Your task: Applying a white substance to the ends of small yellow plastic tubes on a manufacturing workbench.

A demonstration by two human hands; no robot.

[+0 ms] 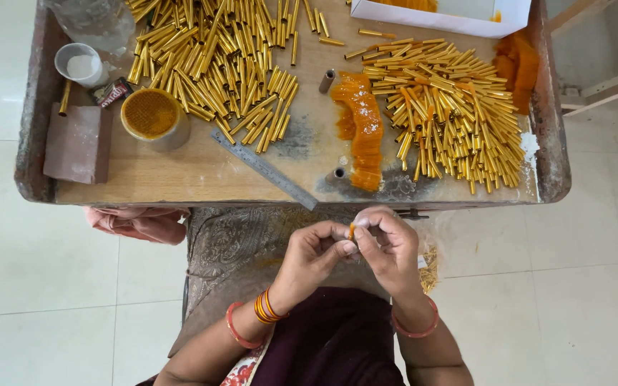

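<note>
- Together, the left hand (314, 251) and right hand (389, 246) pinch a tiny orange piece (352, 230) between fingertips, just off the near edge of the wooden table (180, 175).
- Probably light, thin and soft — best pinched by its ends.
- Two heaps of gold tubes (445, 107), uncountable; one steel ruler (262, 168); one orange strip pile (363, 129).

Ruler (265, 169) between tube piles (212, 61) — on table (180, 182)
</note>
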